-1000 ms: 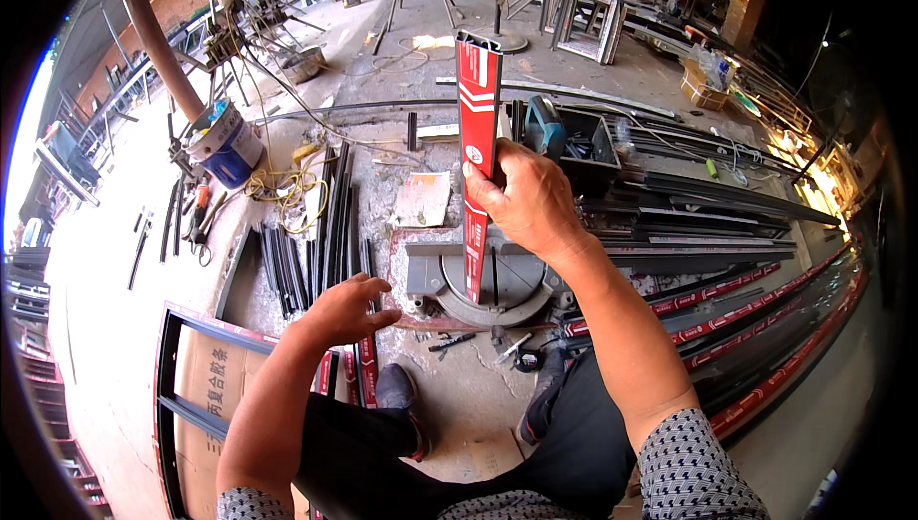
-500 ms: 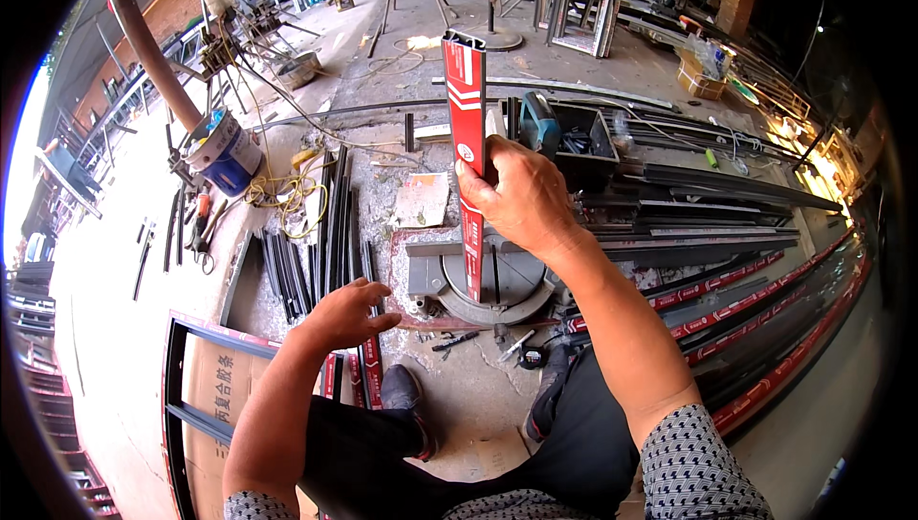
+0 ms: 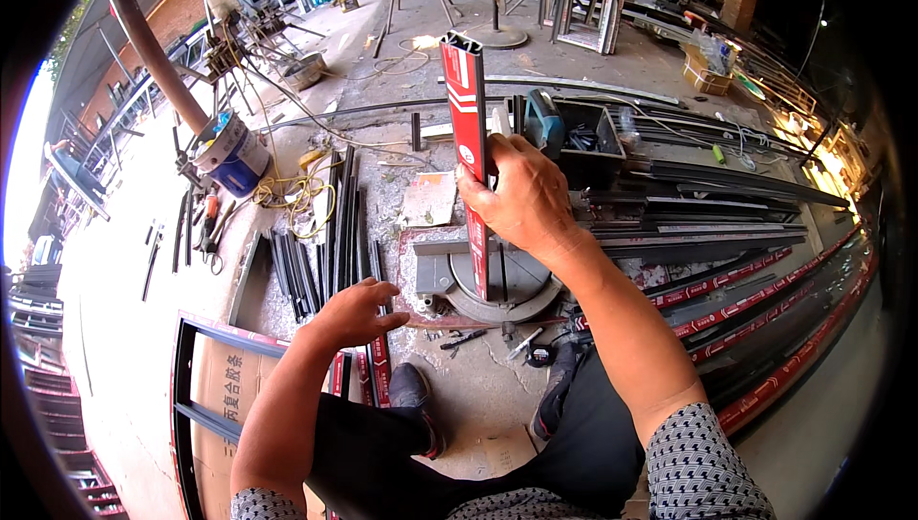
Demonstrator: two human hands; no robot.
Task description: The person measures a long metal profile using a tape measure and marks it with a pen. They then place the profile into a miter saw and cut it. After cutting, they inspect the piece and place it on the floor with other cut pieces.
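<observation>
Nearest, the person's black trousers [image 3: 378,453] and dark shoes [image 3: 409,391] show between two bare forearms that end in grey patterned sleeves [image 3: 708,463]. On the left lies a dark rectangular frame [image 3: 183,424] with brown cardboard [image 3: 215,377] showing inside it.

The two hands are apart. The left hand [image 3: 354,313] is open above the floor [image 3: 473,381], its fingers loosely curved and its thumb spread, close to some thin dark strips with red faces [image 3: 382,367]. The right hand [image 3: 516,190] is clamped around a long, hollow, dark profile with a red printed face [image 3: 466,119], its thumb pressed on the red side. The profile stands roughly upright in front of the person, its lower end over a grey metal saw base with a round turntable [image 3: 524,283]; whether the two touch cannot be told.

To the right, long red-faced bars [image 3: 776,388] lie side by side. Beyond the base are a teal power tool [image 3: 545,123] and a black open box [image 3: 588,166] of dark offcuts. Farther left, a tangled yellow cord [image 3: 316,200] lies near a white-and-blue bucket [image 3: 234,162]. Farthest, pale rectangular frames [image 3: 583,32] lean together.
</observation>
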